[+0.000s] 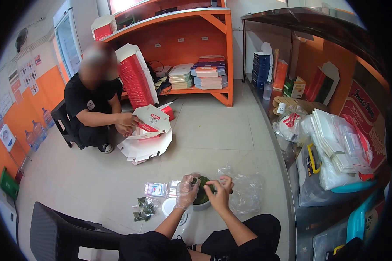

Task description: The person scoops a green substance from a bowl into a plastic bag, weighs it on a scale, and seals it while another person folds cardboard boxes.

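Observation:
A round grey tub [201, 207] holding chopped green leaves [201, 198] stands on the floor in front of me. My left hand [187, 191], in a clear plastic glove, is closed at the tub's left side; what its fingers hold is too small to make out. Over the right part of the tub is my right hand [221, 190], fingers bent in a pinch, with anything between them hidden. Small clear packets of green leaves [143, 209] lie to the left. Close to my left wrist is a white round lid [169, 206]. A crumpled clear plastic bag [247, 193] spreads on the right.
Labelled plastic packs [155, 189] lie left of the tub. A seated co-worker [93, 95] handles a white and red carton [152, 124] ahead left. A metal shelf with bags [335, 139] and bins runs along the right. A dark chair [65, 230] stands at left.

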`<state>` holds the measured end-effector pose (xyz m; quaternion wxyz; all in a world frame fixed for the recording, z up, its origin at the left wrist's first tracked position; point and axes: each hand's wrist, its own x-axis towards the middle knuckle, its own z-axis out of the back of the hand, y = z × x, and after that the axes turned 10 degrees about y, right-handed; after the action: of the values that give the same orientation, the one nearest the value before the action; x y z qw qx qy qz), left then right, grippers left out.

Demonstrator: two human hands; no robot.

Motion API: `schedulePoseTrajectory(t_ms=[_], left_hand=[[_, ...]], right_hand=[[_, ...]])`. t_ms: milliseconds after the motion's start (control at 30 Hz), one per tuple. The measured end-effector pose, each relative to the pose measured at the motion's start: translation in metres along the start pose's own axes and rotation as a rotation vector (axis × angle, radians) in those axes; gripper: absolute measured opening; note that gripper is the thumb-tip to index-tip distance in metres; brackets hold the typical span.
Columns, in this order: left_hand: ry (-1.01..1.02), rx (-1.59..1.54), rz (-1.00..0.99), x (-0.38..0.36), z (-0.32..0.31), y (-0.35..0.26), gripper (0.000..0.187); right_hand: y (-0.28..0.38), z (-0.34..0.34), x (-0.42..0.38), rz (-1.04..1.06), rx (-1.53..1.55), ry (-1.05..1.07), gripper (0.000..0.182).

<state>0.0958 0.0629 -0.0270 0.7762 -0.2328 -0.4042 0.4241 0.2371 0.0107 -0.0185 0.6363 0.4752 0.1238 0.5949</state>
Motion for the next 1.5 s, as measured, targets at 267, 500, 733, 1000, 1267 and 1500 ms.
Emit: schedulePoseTrajectory(t_ms=[267,500,733,1000,1267,1500], left_hand=[[0.056,-0.119,0.022,0.000,-0.007,0.006,0.053],[-0.004,-0.076,0.096,-0.005,-0.005,0.015,0.079],[0.183,0.565,0.223,-0.030,0.097,0.018,0.125],[-0.312,0.391,0.599,-0.096,0.177,0.011,0.087],[-0.364,0.230,0.704,-0.097,0.193,0.042,0.084],[-0.431,0.027,0.726,-0.103,0.206,0.048,0.080]], right_hand=[[0.000,-0.019,0.007,0.105,0.128,0.157,0.014],[0.025,0.006,0.024,0.311,-0.110,0.181,0.007],[0.045,0.023,0.031,0.424,-0.122,0.042,0.008],[0.029,0.015,0.028,0.301,-0.284,0.207,0.007],[0.063,0.012,0.016,0.236,-0.243,0.241,0.006],[0.088,-0.031,-0.022,-0.114,0.265,0.430,0.004]])
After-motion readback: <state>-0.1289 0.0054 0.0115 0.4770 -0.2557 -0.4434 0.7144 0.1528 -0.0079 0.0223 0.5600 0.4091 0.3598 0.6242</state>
